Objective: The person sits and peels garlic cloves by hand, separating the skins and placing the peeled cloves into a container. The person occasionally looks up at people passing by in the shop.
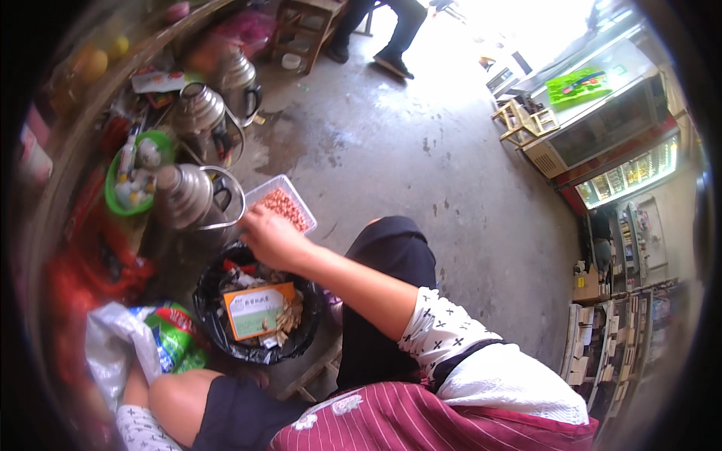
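My right hand (pixel 271 234) is over the near left edge of a clear plastic box (pixel 308 209) of shelled reddish peanuts (pixel 282 207). Its fingers point down and their tips are hidden, so whether they hold anything is unclear. Below that hand stands a bin lined with a black plastic bag (pixel 206 315), holding shells, scraps and an orange, white and green printed card box (pixel 256 312). At the lower left my left forearm (pixel 135 386) reaches into or behind a white plastic sack (pixel 115 338) with a green printed side; the left hand itself is hidden.
Metal vacuum flasks (pixel 183 197) stand along the left, beside a green basket (pixel 118 197) with bottles. A red plastic bag (pixel 101 270) lies nearer. A person's legs (pixel 400 28) show at the top, near a wooden stool (pixel 309 34). Glass display cases (pixel 609 124) and stocked shelves (pixel 603 349) line the right.
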`<act>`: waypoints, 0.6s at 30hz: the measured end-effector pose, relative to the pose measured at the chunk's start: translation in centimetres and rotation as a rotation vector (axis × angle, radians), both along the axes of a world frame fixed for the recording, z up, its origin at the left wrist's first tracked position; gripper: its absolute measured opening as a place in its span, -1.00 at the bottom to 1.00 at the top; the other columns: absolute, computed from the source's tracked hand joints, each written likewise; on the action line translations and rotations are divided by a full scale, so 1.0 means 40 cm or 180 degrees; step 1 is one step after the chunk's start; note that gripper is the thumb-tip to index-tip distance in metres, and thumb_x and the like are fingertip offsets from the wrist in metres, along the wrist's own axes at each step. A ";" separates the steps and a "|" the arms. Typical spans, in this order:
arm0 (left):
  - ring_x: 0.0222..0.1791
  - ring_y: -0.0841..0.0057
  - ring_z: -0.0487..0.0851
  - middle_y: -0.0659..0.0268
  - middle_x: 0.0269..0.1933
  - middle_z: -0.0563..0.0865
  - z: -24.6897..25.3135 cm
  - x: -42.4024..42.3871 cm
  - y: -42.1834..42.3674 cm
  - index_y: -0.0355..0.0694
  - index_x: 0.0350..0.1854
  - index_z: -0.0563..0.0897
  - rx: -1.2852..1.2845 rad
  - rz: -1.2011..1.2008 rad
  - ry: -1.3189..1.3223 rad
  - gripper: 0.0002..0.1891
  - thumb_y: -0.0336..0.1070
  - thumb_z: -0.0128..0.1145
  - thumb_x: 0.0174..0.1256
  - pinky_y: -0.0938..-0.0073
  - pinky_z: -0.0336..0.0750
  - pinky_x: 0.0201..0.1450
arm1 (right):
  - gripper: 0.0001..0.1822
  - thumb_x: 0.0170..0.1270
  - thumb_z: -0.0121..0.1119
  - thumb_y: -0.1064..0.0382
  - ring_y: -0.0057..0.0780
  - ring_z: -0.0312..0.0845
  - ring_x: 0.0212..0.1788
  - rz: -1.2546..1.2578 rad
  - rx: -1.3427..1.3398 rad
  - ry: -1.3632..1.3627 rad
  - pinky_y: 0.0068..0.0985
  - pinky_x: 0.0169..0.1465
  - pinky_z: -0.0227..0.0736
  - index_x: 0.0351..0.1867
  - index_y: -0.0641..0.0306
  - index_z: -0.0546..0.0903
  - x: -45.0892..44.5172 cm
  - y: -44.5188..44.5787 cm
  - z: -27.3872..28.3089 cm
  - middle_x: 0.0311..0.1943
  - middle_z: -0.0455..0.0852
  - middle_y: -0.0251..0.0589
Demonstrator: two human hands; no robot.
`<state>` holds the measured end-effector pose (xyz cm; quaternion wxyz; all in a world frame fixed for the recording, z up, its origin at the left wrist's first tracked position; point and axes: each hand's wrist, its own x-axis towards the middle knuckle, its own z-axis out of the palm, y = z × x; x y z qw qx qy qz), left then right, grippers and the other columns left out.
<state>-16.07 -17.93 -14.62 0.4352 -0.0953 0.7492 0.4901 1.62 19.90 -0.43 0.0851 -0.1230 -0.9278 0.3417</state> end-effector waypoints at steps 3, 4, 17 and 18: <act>-0.14 0.46 0.59 0.18 -0.04 0.62 -0.012 -0.012 0.008 -0.32 0.12 0.48 -0.0282 -0.0249 0.0172 -0.64 -0.27 -0.04 0.34 0.48 0.50 -0.09 | -0.82 0.10 0.16 0.33 0.00 0.51 -0.14 0.0033 -0.0058 0.0124 -0.21 -0.06 0.45 -0.29 0.38 0.55 0.012 -0.016 -0.003 -0.26 0.55 0.08; -0.14 0.46 0.59 0.19 -0.04 0.62 -0.011 -0.011 0.003 -0.32 0.12 0.49 -0.0385 -0.0326 0.0238 -0.64 -0.26 -0.04 0.34 0.48 0.50 -0.09 | -0.82 0.09 0.16 0.32 -0.02 0.52 -0.15 0.0111 -0.0044 0.0205 -0.22 -0.07 0.46 -0.30 0.38 0.56 0.011 -0.016 -0.007 -0.27 0.56 0.06; -0.14 0.50 0.57 0.20 -0.05 0.62 0.141 0.092 -0.125 -0.30 0.10 0.51 -0.1657 -0.1182 0.1113 -0.63 -0.17 -0.06 0.40 0.50 0.47 -0.10 | -0.86 0.08 0.13 0.33 -0.08 0.59 -0.25 0.0489 -0.0296 0.0185 -0.26 -0.15 0.47 -0.31 0.29 0.60 0.006 -0.026 -0.009 -0.38 0.65 -0.03; -0.15 0.50 0.57 0.20 -0.05 0.62 0.161 0.111 -0.163 -0.30 0.10 0.51 -0.1699 -0.1122 0.1163 -0.63 -0.16 -0.07 0.40 0.50 0.47 -0.10 | -0.86 0.08 0.13 0.33 -0.08 0.59 -0.25 0.0498 -0.0319 0.0167 -0.26 -0.16 0.47 -0.31 0.28 0.60 0.002 -0.034 0.007 -0.39 0.65 -0.03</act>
